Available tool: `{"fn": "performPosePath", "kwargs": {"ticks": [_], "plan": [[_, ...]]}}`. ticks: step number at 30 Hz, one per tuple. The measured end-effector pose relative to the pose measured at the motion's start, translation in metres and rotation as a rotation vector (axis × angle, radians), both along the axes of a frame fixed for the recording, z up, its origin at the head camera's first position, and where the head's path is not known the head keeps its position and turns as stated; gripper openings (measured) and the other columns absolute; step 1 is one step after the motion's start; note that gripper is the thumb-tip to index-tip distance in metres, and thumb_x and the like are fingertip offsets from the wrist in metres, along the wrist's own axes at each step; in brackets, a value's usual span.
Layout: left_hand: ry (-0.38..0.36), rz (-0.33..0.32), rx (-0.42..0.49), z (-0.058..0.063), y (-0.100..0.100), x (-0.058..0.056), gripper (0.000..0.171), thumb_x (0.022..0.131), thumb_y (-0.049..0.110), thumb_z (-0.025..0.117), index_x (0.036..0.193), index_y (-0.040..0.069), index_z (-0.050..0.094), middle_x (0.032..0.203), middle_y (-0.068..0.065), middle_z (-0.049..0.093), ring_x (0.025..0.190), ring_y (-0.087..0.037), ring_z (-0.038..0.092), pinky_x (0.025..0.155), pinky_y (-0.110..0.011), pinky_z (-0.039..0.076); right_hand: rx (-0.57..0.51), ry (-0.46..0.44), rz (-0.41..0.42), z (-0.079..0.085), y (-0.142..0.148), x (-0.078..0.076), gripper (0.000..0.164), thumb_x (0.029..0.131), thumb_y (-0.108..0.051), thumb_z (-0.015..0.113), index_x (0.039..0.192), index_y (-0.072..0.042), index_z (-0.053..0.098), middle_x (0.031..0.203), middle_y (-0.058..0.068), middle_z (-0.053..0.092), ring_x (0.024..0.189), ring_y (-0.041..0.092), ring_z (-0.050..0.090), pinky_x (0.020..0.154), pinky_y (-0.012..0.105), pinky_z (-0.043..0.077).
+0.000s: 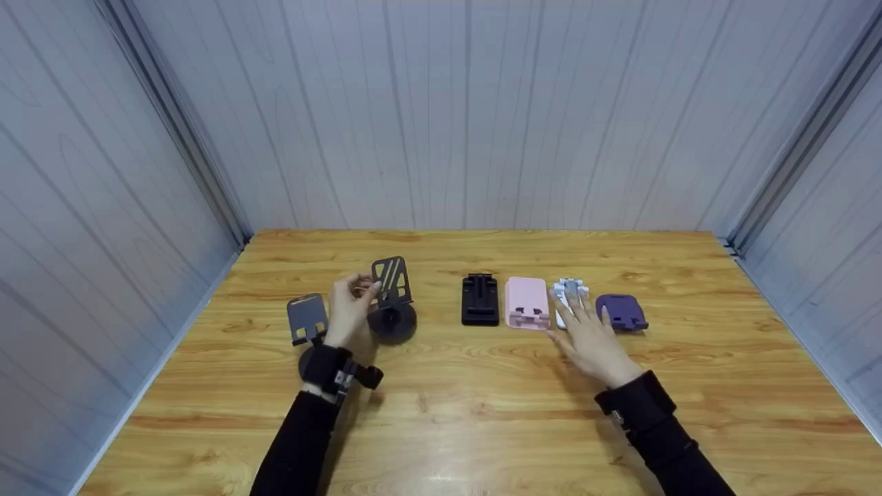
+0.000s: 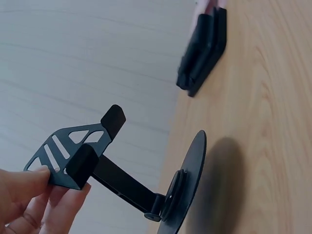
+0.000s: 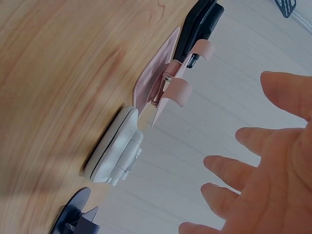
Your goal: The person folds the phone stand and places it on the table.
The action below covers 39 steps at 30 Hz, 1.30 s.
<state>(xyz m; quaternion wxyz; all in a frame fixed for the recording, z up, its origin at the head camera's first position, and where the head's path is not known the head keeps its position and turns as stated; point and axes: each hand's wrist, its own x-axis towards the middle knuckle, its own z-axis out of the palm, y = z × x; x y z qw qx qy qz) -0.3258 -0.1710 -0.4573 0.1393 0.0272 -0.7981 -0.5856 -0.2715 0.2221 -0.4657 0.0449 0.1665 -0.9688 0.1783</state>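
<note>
My left hand (image 1: 350, 308) pinches the plate of a black phone stand (image 1: 391, 284) between thumb and fingers. In the left wrist view, this phone stand's round base (image 2: 191, 180) hangs tilted above the table, with its shadow beside it. A dark grey phone stand (image 1: 307, 315) is just left of that hand, its base partly hidden by the wrist. With fingers spread, my right hand (image 1: 591, 344) hovers over a white folded phone stand (image 3: 114, 148) and holds nothing. Flanking the white one are a pink phone stand (image 1: 527, 296) and a purple phone stand (image 1: 620, 311).
A black folded phone stand (image 1: 479, 300) lies left of the pink one, forming a row across the wooden table (image 1: 441, 413). Pale panel walls (image 1: 441, 124) enclose the table at the back and both sides.
</note>
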Motion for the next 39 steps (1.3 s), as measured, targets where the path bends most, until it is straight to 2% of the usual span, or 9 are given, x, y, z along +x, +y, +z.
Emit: {"fn": "performPosePath", "kwargs": {"ticks": [7, 16, 20, 23, 26, 30, 34, 39], "plan": [[0.042, -0.055, 0.078, 0.015, 0.014, 0.01, 0.022, 0.096, 0.005, 0.063, 0.116, -0.004, 0.066, 0.097, -0.016, 0.068, 0.074, -0.009, 0.059, 0.064, -0.019, 0.058, -0.012, -0.007, -0.003, 0.001, 0.002, 0.0, 0.066, 0.103, -0.029, 0.05, 0.157, -0.007, 0.019, 0.161, 0.025, 0.015, 0.148, 0.049, 0.011, 0.114, 0.074, 0.005], [0.117, -0.117, 0.079, 0.025, 0.041, 0.024, 0.018, 0.092, 0.004, 0.068, 0.106, -0.008, 0.068, 0.089, -0.015, 0.069, 0.069, -0.008, 0.057, 0.059, -0.023, 0.06, -0.016, -0.007, 0.008, 0.002, 0.001, 0.001, 0.066, 0.104, -0.031, 0.048, 0.157, -0.007, 0.017, 0.162, 0.025, 0.012, 0.149, 0.048, 0.009, 0.115, 0.073, 0.004], [0.157, -0.151, 0.074, 0.028, 0.053, 0.031, 0.013, 0.091, 0.001, 0.068, 0.099, -0.009, 0.066, 0.085, -0.015, 0.068, 0.068, -0.008, 0.057, 0.056, -0.017, 0.056, -0.042, 0.003, 0.042, 0.001, 0.0, 0.001, 0.066, 0.104, -0.033, 0.047, 0.157, -0.004, 0.018, 0.161, 0.026, 0.013, 0.148, 0.049, 0.01, 0.116, 0.071, 0.006], [0.202, -0.185, 0.042, 0.033, 0.063, 0.037, 0.012, 0.091, -0.001, 0.067, 0.097, -0.011, 0.066, 0.086, -0.022, 0.068, 0.07, -0.014, 0.059, 0.059, -0.019, 0.055, -0.128, -0.02, 0.102, 0.002, -0.003, 0.001, 0.067, 0.104, -0.03, 0.048, 0.156, -0.002, 0.017, 0.161, 0.026, 0.013, 0.148, 0.05, 0.01, 0.116, 0.071, 0.009], [0.236, -0.229, 0.035, 0.044, 0.073, 0.049, 0.011, 0.09, -0.004, 0.066, 0.094, -0.013, 0.065, 0.087, -0.028, 0.068, 0.073, -0.021, 0.061, 0.063, -0.023, 0.057, -0.233, -0.106, 0.172, 0.004, -0.006, 0.003, 0.068, 0.104, -0.029, 0.047, 0.157, -0.002, 0.015, 0.162, 0.024, 0.013, 0.148, 0.049, 0.009, 0.117, 0.069, 0.011], [0.262, -0.277, 0.04, 0.058, 0.087, 0.064, 0.009, 0.09, -0.006, 0.065, 0.092, -0.015, 0.063, 0.085, -0.028, 0.066, 0.075, -0.02, 0.062, 0.07, -0.024, 0.055, -0.313, -0.253, 0.239, 0.006, -0.011, 0.004, 0.067, 0.106, -0.037, 0.042, 0.158, -0.005, 0.014, 0.163, 0.022, 0.014, 0.149, 0.045, 0.013, 0.119, 0.065, 0.013], [0.28, -0.303, 0.041, 0.061, 0.099, 0.067, 0.009, 0.09, -0.006, 0.065, 0.092, -0.014, 0.063, 0.087, -0.028, 0.067, 0.078, -0.022, 0.063, 0.074, -0.023, 0.052, -0.417, -0.403, 0.299, 0.006, -0.013, 0.005, 0.064, 0.107, -0.037, 0.038, 0.159, -0.008, 0.013, 0.164, 0.02, 0.014, 0.151, 0.042, 0.012, 0.121, 0.062, 0.014], [0.274, -0.334, 0.046, 0.064, 0.113, 0.067, 0.009, 0.089, -0.006, 0.066, 0.094, -0.014, 0.065, 0.088, -0.028, 0.068, 0.078, -0.028, 0.064, 0.072, -0.023, 0.054, -0.701, -0.643, 0.38, 0.005, -0.014, 0.003, 0.067, 0.108, -0.032, 0.039, 0.16, -0.011, 0.003, 0.166, 0.018, 0.01, 0.152, 0.038, 0.004, 0.122, 0.059, 0.009]]}}
